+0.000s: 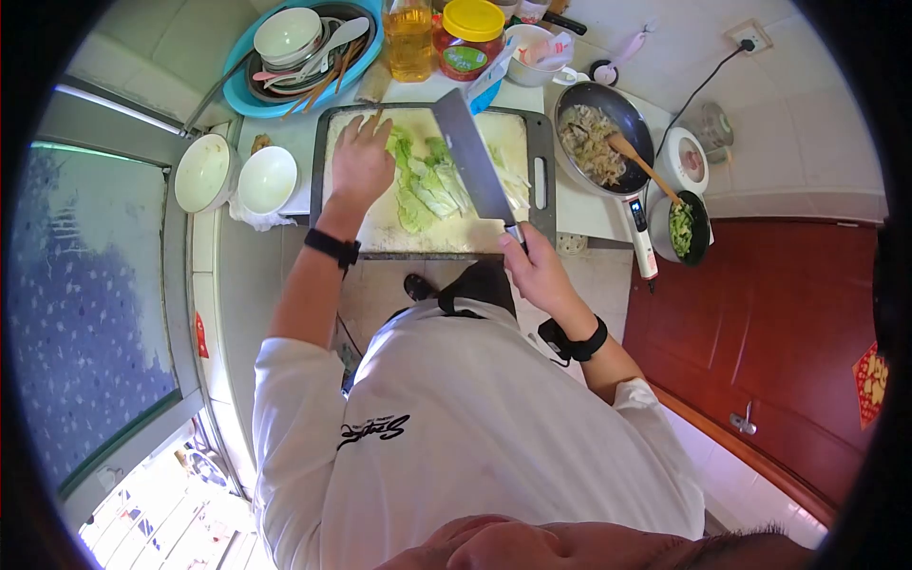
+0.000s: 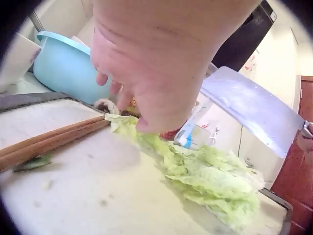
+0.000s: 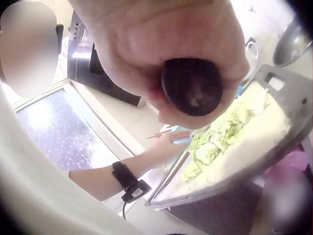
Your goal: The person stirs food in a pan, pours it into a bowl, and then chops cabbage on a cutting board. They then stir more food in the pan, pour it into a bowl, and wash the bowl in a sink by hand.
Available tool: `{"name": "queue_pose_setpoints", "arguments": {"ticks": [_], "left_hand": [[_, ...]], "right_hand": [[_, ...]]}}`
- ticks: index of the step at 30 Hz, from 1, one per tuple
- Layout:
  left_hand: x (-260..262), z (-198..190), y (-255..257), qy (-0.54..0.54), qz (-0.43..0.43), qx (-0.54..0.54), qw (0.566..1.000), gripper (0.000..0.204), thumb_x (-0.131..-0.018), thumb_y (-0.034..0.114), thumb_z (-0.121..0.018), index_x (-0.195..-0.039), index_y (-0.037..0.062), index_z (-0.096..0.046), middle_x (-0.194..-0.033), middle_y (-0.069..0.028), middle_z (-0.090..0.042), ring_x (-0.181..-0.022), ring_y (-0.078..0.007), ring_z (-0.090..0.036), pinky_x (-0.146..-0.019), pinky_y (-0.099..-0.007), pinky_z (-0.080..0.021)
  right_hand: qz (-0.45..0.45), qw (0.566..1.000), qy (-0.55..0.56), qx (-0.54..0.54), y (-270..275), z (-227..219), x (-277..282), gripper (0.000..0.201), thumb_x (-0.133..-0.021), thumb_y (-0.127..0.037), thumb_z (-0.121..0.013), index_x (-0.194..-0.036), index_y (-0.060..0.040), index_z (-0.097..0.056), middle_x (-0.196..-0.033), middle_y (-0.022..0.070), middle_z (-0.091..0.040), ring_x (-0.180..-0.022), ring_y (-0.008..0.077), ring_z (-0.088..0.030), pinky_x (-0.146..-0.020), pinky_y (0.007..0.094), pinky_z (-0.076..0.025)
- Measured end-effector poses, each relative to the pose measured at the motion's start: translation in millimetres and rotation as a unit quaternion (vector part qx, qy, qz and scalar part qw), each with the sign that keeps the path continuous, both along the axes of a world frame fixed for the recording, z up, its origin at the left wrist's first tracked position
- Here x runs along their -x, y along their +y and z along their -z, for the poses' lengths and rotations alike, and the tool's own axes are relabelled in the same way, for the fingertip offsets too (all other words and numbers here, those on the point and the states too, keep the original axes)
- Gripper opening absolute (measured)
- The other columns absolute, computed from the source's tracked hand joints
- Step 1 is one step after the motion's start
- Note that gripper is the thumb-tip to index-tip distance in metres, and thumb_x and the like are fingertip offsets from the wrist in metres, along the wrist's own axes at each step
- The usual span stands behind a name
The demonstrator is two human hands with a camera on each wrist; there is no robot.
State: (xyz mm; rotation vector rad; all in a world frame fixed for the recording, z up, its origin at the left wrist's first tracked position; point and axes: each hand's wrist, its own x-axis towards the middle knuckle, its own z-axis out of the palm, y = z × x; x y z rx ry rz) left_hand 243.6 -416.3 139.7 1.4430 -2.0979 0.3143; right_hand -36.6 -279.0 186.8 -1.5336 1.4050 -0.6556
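My right hand [image 1: 538,273] grips the black handle of a cleaver [image 1: 472,157], its broad blade raised over the board. The handle's butt [image 3: 193,88] shows in the right wrist view. Cabbage-like green leaves [image 1: 432,180], some cut, lie across the middle of the white-topped cutting board [image 1: 366,233]. At the board's left side is my left hand [image 1: 363,163], fingers spread and reaching toward the far edge. Its thumb overlaps the end of a leaf [image 2: 205,178] in the left wrist view, beside a pair of wooden chopsticks [image 2: 58,139] on the board.
Left of the board stand two white bowls [image 1: 269,180]. Behind are a blue basin [image 1: 233,90] of dishes, an oil bottle [image 1: 409,43] and a yellow-lidded jar [image 1: 470,38]. To the right, a pan [image 1: 635,119] holds food and a wooden spatula, near a pot [image 1: 698,228] of chopped greens.
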Motion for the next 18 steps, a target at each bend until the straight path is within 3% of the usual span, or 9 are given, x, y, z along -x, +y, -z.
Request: {"name": "queue_pose_setpoints", "arguments": {"ticks": [2, 3, 5, 8, 10, 11, 12, 15, 18], "left_hand": [[0.6, 10.3, -13.7, -0.080, -0.011, 0.028, 0.996, 0.035, -0.076, 0.006, -0.060, -0.111, 0.0077, -0.066, -0.101, -0.0092, -0.068, -0.108, -0.0274, -0.059, -0.091, -0.0360, -0.049], [-0.2, 11.1, -17.8, -0.107, 0.013, -0.038, 0.993, 0.034, -0.076, 0.006, -0.060, -0.109, 0.0097, -0.067, -0.099, -0.0089, -0.068, -0.103, -0.0281, -0.061, -0.088, -0.0368, -0.051], [-0.8, 14.0, -21.4, -0.134, 0.040, -0.105, 0.985, 0.033, -0.075, 0.006, -0.060, -0.106, 0.0116, -0.068, -0.096, -0.0085, -0.068, -0.098, -0.0288, -0.063, -0.084, -0.0375, -0.052], [3.9, -4.1, -11.5, -0.024, 0.000, -0.166, 0.986, 0.025, -0.077, 0.007, -0.060, -0.100, 0.0129, -0.070, -0.094, -0.0081, -0.069, -0.087, -0.0291, -0.066, -0.074, -0.0387, -0.055], [11.4, -21.1, 5.3, 0.111, 0.047, -0.043, 0.992, 0.020, -0.079, 0.008, -0.060, -0.095, 0.0122, -0.070, -0.090, -0.0086, -0.068, -0.076, -0.0284, -0.067, -0.066, -0.0388, -0.055], [16.1, -25.9, 17.7, 0.136, 0.086, -0.140, 0.977, 0.023, -0.078, 0.013, -0.063, -0.100, 0.0099, -0.070, -0.099, -0.0111, -0.068, -0.089, -0.0291, -0.066, -0.076, -0.0404, -0.055], [22.8, -26.8, 29.1, 0.136, 0.088, -0.141, 0.977, 0.023, -0.078, 0.013, -0.063, -0.100, 0.0099, -0.070, -0.099, -0.0111, -0.068, -0.089, -0.0291, -0.066, -0.076, -0.0404, -0.055], [38.9, -21.4, 47.6, 0.032, 0.145, -0.135, 0.980, 0.045, -0.078, 0.027, -0.068, -0.116, 0.0032, -0.064, -0.126, -0.0164, -0.057, -0.117, -0.0344, -0.053, -0.101, -0.0452, -0.044], [62.6, -16.4, 47.8, 0.088, 0.161, -0.120, 0.976, 0.056, -0.078, 0.034, -0.069, -0.124, 0.0041, -0.058, -0.132, -0.0178, -0.052, -0.122, -0.0349, -0.049, -0.104, -0.0484, -0.039]], "right_hand": [[0.073, 0.992, -0.048, -0.095, 2.1, -12.8, 3.1, 0.026, -0.098, -0.027, -0.054, -0.094, -0.0018, -0.052, -0.067, 0.0079, -0.053, -0.057, 0.0190, -0.053, -0.054, 0.0338, -0.042], [0.073, 0.992, -0.047, -0.093, 2.2, -20.0, 4.4, 0.026, -0.098, -0.027, -0.054, -0.094, -0.0018, -0.052, -0.067, 0.0079, -0.053, -0.057, 0.0190, -0.053, -0.054, 0.0338, -0.042], [0.111, 0.976, -0.074, -0.175, 3.9, -30.8, 7.3, 0.026, -0.099, -0.027, -0.053, -0.092, -0.0022, -0.052, -0.066, 0.0021, -0.050, -0.056, 0.0110, -0.048, -0.050, 0.0299, -0.039], [0.105, 0.983, -0.078, -0.127, 8.3, -18.3, 16.3, 0.026, -0.099, -0.027, -0.053, -0.092, -0.0024, -0.052, -0.065, 0.0021, -0.049, -0.053, 0.0112, -0.045, -0.048, 0.0292, -0.038], [0.101, 0.987, -0.062, -0.113, 10.2, -12.1, 22.8, 0.026, -0.099, -0.027, -0.053, -0.092, -0.0027, -0.052, -0.065, 0.0016, -0.050, -0.053, 0.0104, -0.045, -0.048, 0.0283, -0.038], [0.090, 0.990, -0.043, -0.098, 10.5, -9.9, 25.8, 0.025, -0.099, -0.027, -0.053, -0.092, -0.0030, -0.052, -0.065, 0.0011, -0.050, -0.054, 0.0095, -0.045, -0.048, 0.0274, -0.038], [0.092, 0.990, -0.043, -0.099, 10.7, -8.0, 27.7, 0.025, -0.099, -0.027, -0.053, -0.092, -0.0030, -0.052, -0.065, 0.0011, -0.050, -0.054, 0.0095, -0.045, -0.048, 0.0274, -0.038], [0.089, 0.992, -0.060, -0.065, 9.3, -6.1, 32.5, 0.023, -0.100, -0.028, -0.051, -0.090, -0.0069, -0.047, -0.062, -0.0029, -0.044, -0.042, 0.0045, -0.039, -0.035, 0.0229, -0.035], [0.118, 0.988, -0.068, -0.068, 7.5, -9.8, 39.9, 0.024, -0.101, -0.028, -0.050, -0.090, -0.0065, -0.047, -0.062, -0.0022, -0.045, -0.042, 0.0049, -0.040, -0.035, 0.0231, -0.035]]}}
